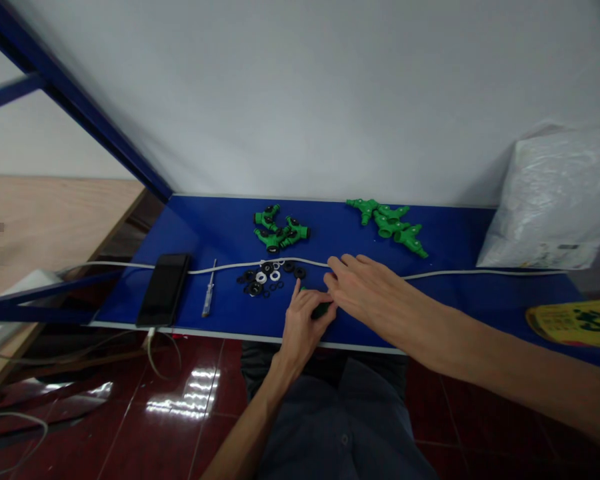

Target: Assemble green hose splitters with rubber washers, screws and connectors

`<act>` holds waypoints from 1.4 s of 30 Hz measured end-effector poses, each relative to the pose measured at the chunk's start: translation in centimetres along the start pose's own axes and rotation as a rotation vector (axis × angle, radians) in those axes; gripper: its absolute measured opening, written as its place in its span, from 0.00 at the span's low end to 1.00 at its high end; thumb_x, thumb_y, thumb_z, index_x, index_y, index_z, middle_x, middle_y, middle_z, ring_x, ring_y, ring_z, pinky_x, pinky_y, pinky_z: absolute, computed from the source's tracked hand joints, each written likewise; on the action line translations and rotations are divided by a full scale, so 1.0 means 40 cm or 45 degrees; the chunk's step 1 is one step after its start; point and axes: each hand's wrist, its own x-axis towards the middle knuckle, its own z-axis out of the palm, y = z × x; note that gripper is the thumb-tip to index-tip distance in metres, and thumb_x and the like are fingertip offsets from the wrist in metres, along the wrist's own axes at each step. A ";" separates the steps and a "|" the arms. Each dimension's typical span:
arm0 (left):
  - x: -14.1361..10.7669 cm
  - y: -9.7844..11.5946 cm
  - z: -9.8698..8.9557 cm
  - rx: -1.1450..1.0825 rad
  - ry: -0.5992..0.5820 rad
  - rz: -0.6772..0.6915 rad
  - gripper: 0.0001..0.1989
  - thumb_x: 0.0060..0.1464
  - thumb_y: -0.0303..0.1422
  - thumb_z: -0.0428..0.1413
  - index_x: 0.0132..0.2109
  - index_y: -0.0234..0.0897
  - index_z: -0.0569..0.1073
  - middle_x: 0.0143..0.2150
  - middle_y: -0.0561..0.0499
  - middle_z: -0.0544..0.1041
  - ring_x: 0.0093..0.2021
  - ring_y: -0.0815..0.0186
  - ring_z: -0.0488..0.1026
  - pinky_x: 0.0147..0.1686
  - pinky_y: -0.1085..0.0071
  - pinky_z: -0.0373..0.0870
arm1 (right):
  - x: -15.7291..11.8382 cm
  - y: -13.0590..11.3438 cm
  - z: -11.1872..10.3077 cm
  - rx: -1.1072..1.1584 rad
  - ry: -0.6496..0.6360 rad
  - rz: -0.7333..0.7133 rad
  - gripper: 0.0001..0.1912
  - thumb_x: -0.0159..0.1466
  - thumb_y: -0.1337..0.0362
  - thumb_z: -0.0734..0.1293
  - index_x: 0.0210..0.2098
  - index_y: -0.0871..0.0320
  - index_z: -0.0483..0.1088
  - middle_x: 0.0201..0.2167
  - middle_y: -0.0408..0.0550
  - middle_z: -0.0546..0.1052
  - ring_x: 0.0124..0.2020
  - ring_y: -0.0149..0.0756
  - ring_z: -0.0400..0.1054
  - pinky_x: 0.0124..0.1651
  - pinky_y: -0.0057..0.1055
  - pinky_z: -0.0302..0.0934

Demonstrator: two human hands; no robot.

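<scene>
My left hand [303, 323] is closed around a green hose connector [321, 310], mostly hidden by the fingers, near the front edge of the blue table. Against it from the right comes my right hand [363, 283], its fingers bent and pinched at the connector; what they grip is hidden. Just left of my hands lies a small pile of black rings and caps [255, 288] with a few white washers [275, 275]. Behind the pile are several green Y-shaped hose connectors with black parts [283, 235]. Plain green Y-shaped connectors [391, 223] lie farther right.
On the left of the blue table [220, 220] are a black phone [163, 290] and a screwdriver [209, 297]. A white cable [460, 273] crosses the table. To the right stand a plastic-wrapped package [550, 200] and a yellow packet [577, 322]. A wall rises behind.
</scene>
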 end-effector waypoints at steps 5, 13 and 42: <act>0.002 0.005 -0.003 -0.005 -0.015 -0.016 0.05 0.58 0.25 0.63 0.41 0.40 0.79 0.42 0.50 0.85 0.44 0.60 0.81 0.70 0.41 0.57 | -0.009 0.010 0.012 0.028 -0.013 -0.092 0.30 0.66 0.71 0.63 0.67 0.57 0.58 0.67 0.61 0.66 0.67 0.56 0.62 0.64 0.51 0.64; -0.001 -0.002 0.000 -0.033 0.001 0.006 0.03 0.59 0.28 0.63 0.42 0.39 0.79 0.41 0.51 0.85 0.42 0.62 0.81 0.71 0.38 0.53 | -0.008 0.029 0.058 -0.062 -0.063 0.005 0.31 0.64 0.71 0.63 0.67 0.59 0.59 0.68 0.63 0.64 0.67 0.58 0.62 0.66 0.54 0.61; -0.009 -0.015 0.004 0.060 0.027 0.088 0.03 0.61 0.28 0.61 0.42 0.39 0.78 0.39 0.49 0.84 0.42 0.61 0.82 0.70 0.39 0.57 | -0.059 -0.019 -0.011 -0.311 0.041 -0.223 0.37 0.61 0.76 0.61 0.70 0.63 0.54 0.70 0.60 0.62 0.70 0.54 0.58 0.67 0.50 0.61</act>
